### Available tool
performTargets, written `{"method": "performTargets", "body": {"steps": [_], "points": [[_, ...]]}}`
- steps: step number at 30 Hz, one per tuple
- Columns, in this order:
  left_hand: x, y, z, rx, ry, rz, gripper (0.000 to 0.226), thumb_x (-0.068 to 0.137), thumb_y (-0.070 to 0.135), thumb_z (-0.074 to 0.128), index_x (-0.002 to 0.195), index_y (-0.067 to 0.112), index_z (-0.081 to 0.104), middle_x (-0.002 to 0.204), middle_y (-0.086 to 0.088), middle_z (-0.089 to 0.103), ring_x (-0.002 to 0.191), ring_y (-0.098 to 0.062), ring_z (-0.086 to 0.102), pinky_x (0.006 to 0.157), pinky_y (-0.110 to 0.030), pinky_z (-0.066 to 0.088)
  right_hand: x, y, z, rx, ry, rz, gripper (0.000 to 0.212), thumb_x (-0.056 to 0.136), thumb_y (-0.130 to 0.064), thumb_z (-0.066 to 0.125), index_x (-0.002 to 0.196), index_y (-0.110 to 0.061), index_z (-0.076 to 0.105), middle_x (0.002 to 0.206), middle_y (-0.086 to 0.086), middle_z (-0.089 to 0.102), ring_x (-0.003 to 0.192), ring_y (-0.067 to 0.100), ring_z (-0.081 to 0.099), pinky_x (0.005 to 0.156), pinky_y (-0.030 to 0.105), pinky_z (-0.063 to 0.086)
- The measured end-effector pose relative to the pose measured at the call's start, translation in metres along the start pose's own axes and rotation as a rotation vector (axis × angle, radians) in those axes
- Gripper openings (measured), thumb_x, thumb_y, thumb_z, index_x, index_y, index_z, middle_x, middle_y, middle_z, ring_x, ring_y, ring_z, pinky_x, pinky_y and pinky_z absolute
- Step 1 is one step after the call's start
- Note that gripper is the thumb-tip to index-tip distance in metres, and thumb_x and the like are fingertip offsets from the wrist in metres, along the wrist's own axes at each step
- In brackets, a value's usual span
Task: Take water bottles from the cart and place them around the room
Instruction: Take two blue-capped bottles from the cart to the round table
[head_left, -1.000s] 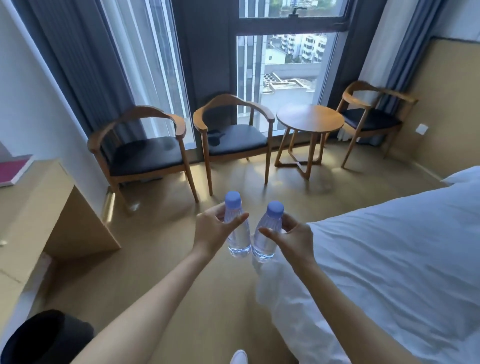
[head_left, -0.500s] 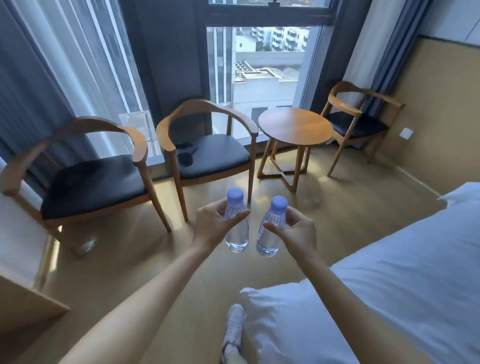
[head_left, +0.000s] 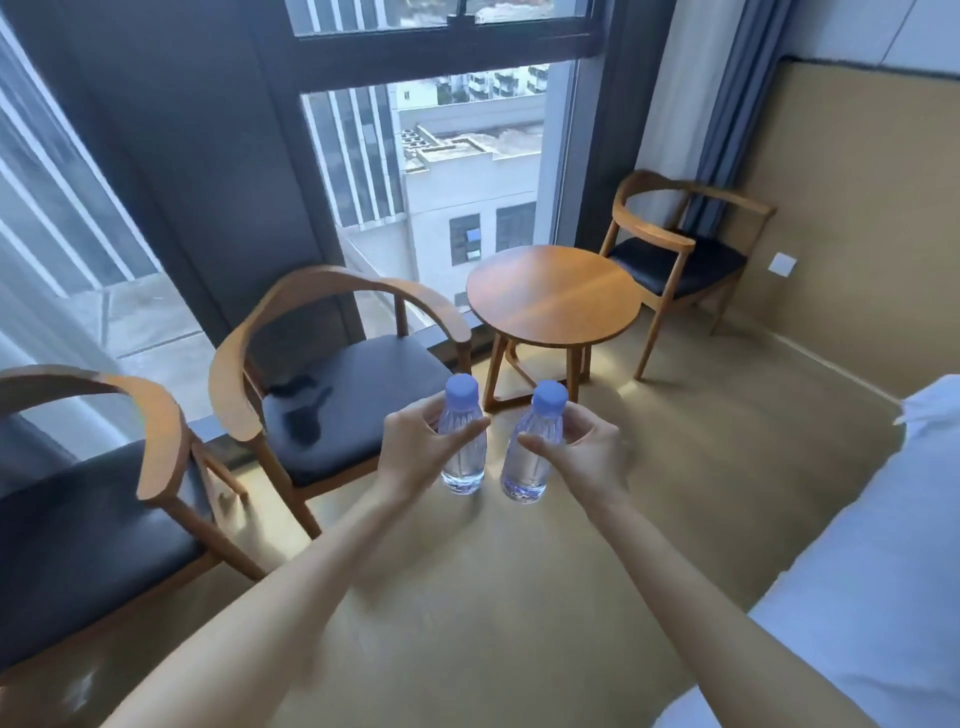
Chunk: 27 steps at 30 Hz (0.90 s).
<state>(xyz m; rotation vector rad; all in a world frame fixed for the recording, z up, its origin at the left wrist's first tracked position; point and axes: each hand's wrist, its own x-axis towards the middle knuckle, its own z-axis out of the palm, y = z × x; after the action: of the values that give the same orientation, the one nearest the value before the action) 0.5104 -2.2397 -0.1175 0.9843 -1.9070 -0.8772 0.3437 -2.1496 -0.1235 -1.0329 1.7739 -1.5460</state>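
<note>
**Carrying Two Bottles Toward the Window Seats**

Holding one water bottle in each hand, you stood on the tan floor (head_left: 467, 613) with both arms stretched out in front of you. Your left hand (head_left: 415, 457) gripped the left bottle (head_left: 462, 447) around its middle, thumb across the near side and fingers curled round the far side. Your right hand (head_left: 587, 457) clamped the right bottle (head_left: 530, 457) the same way, thumb pointing inward across the clear plastic. Both bottles were upright or nearly so, the right one leaning slightly toward the left, each capped in pale blue. They hung side by side in the air, close but apart, above the floor and resting on nothing.

Beyond the bottles stood a round wooden table (head_left: 553, 296), its top bare wood. A wooden armchair with a dark seat (head_left: 343, 384) sat just to the table's left, close behind your left hand in the view. A second, similar chair (head_left: 88, 509) stood farther left, cut off by the picture's edge. A third chair (head_left: 680, 249) stood to the table's right, against the tan wall panel (head_left: 857, 218), beside a small white wall plate (head_left: 782, 264).

A tall window (head_left: 467, 171) behind the furniture looked out on city buildings, with a blue curtain (head_left: 727, 119) hanging at its right. White bedding (head_left: 857, 597) filled the lower right corner.
</note>
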Motion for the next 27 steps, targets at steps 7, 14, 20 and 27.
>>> {"method": "performTargets", "body": {"steps": [7,14,20,27], "points": [[0.134,-0.03,0.074,-0.097,-0.158,0.043,0.028,0.073,0.036,0.078,0.071,0.013,0.062,0.055,0.015,0.061,0.052,0.0,0.051,0.053,-0.016,0.036,0.128,0.024,-0.009,-0.026,0.111,0.056,0.037,0.065,-0.01,0.084,0.097,-0.021,0.069,0.084,-0.014,0.071,0.075,-0.004,0.066,0.071,0.011,0.051],[0.287,-0.071,0.154,-0.155,-0.261,-0.008,0.049,0.067,0.06,0.071,0.075,0.013,0.063,0.072,-0.015,0.065,0.062,-0.008,0.046,0.058,-0.036,0.041,0.268,0.036,-0.029,-0.112,0.26,0.124,0.036,0.064,-0.013,0.084,0.095,-0.024,0.07,0.083,-0.015,0.072,0.073,-0.007,0.065,0.066,0.006,0.047],[0.38,-0.073,0.217,-0.2,-0.317,-0.045,0.033,0.07,0.045,0.077,0.078,0.015,0.066,0.076,-0.011,0.068,0.067,-0.007,0.052,0.064,-0.031,0.043,0.365,0.054,-0.062,-0.129,0.33,0.149,0.034,0.064,-0.012,0.084,0.091,-0.027,0.069,0.082,-0.016,0.072,0.072,-0.007,0.064,0.069,0.008,0.048],[0.465,-0.1,0.312,-0.141,-0.294,-0.115,0.044,0.064,0.057,0.07,0.076,0.015,0.065,0.077,-0.016,0.066,0.066,-0.008,0.046,0.063,-0.036,0.044,0.496,0.106,-0.11,-0.148,0.243,0.169,0.039,0.062,-0.017,0.085,0.099,-0.02,0.071,0.086,-0.014,0.072,0.082,0.0,0.065,0.075,0.015,0.049]]}}
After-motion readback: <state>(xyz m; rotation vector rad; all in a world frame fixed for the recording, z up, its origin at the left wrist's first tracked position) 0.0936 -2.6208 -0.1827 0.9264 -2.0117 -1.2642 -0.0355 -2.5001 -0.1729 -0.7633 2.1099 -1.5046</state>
